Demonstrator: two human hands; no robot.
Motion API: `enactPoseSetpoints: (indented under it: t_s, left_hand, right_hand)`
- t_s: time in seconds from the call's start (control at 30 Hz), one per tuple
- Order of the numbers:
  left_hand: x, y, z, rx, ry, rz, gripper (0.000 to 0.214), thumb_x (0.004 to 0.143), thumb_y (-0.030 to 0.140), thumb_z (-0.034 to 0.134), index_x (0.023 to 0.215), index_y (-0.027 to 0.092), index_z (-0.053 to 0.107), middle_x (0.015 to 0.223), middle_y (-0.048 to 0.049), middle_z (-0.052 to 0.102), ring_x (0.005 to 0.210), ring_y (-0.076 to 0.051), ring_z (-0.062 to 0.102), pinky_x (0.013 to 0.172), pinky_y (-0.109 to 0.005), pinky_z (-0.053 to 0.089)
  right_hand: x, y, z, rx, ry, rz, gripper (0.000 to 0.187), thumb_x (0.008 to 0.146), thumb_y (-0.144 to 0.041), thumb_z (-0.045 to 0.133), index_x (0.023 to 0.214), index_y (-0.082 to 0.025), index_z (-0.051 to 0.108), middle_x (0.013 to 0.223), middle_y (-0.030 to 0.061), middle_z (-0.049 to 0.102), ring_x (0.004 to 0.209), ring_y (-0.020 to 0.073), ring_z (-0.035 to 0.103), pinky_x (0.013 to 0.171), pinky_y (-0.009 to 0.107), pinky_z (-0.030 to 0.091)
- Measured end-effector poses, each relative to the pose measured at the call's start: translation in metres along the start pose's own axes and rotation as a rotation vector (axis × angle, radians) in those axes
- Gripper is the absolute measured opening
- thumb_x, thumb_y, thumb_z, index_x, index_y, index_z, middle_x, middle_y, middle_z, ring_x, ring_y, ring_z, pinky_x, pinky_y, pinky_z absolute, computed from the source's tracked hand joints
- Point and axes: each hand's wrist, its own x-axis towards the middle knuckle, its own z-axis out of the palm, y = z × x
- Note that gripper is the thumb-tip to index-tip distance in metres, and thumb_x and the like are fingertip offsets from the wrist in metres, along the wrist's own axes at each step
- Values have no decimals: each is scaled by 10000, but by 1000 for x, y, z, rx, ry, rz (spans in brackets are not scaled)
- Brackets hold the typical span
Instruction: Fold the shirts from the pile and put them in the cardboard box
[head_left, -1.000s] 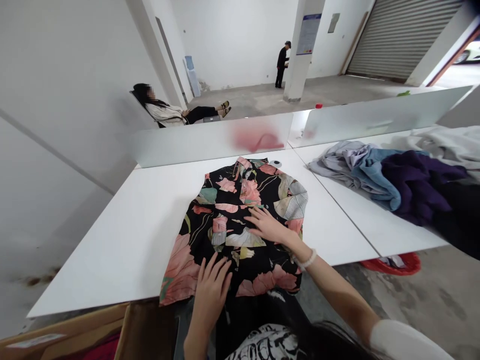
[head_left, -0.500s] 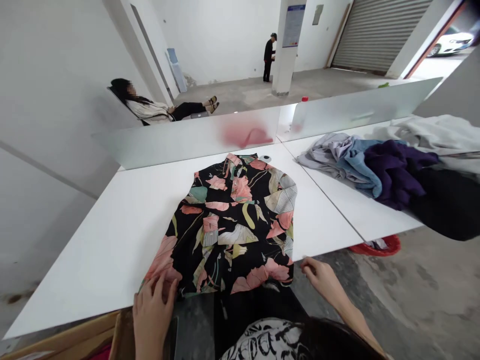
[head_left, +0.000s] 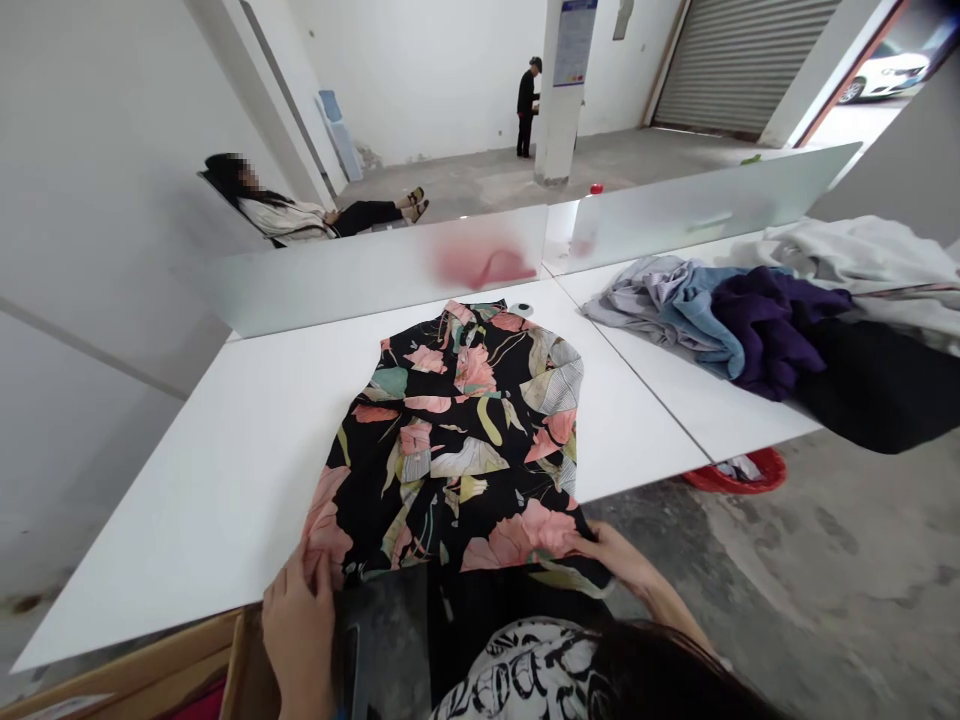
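- Head view: the floral shirt lies collar-away on the white table, its hem overhanging the near edge.
- The right hand has thumb and fingers pinched on the hem.
- The left hand touches the opposite lower corner; whether it grips, one cannot tell.
- Even, gentle tension on both sides should best flatten creases.

Left fingers and right fingers hold the lower corners of a floral shirt on a white table.
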Motion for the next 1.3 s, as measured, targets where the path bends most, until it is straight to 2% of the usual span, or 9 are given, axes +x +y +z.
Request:
enactPoseSetpoints:
  t_s: [0.17,0.27,0.37,0.53,0.63,0.83,0.97,1.1,1.3]
  left_hand:
    - [-11,13,1,-506,-198,-371,601,752,564,524,1209,174,545,953,-98,689,924,-287,650,788,-391,511]
    - [-22,18,5,-840,-415,-336,814,611,595,661,1267,146,481,900,-69,699,881,-256,668,754,-343,531]
    - [-32,19,2,-734,-565,-310,812,614,594,637,1274,148,479,766,-23,674,701,-229,665,633,-338,537]
    - [-31,29,-15,-381,-250,-239,557,704,568,487,1066,161,604,917,-100,676,820,-271,661,757,-406,529]
    - [-26,59,-13,-429,-221,-110,417,784,535,445,949,204,639,986,-88,691,898,-251,655,830,-378,509]
    - [-43,137,24,-615,-654,225,293,870,400,439,989,214,632,909,-45,720,828,-194,670,765,-304,512]
    - [-59,158,39,-579,-789,414,271,885,282,437,1093,224,601,937,-33,719,860,-178,670,788,-295,504]
    - [-63,154,38,-520,-747,535,256,901,265,417,1008,212,642,965,-50,710,897,-185,660,827,-307,505]
    - [-48,134,32,-604,-484,480,255,922,280,407,979,198,642,958,-60,698,922,-177,644,848,-314,503]
  right_hand:
    - [-9,-26,-45,38,111,25,496,645,-537,739,943,-143,699,803,65,717,820,244,670,741,351,542]
    - [-14,-34,-75,97,418,-13,484,631,-519,748,939,-155,664,820,64,715,738,223,674,672,320,539]
    - [-17,-31,-103,13,663,-67,437,654,-551,687,862,-174,613,801,72,696,704,225,659,654,337,527]
    - [-16,-25,-108,-684,981,-316,371,738,-508,544,894,-176,597,918,153,649,911,307,602,844,478,467]
    - [-10,-31,-77,-762,878,-473,291,839,-392,439,954,-181,603,973,142,648,946,272,592,857,437,468]
    - [9,-41,14,-805,268,-647,300,882,-231,390,1013,-229,660,937,90,669,878,231,623,739,375,524]
    - [21,-37,53,-881,148,-763,321,859,-195,428,1040,-293,675,1028,61,657,982,239,594,840,429,514]
    - [35,-44,62,-896,116,-806,365,865,-150,412,1082,-285,672,1133,64,625,1114,228,539,955,456,462]
    - [70,-64,36,-1013,239,-776,359,894,-142,400,1141,-181,656,1323,141,515,1263,270,410,1026,478,388]
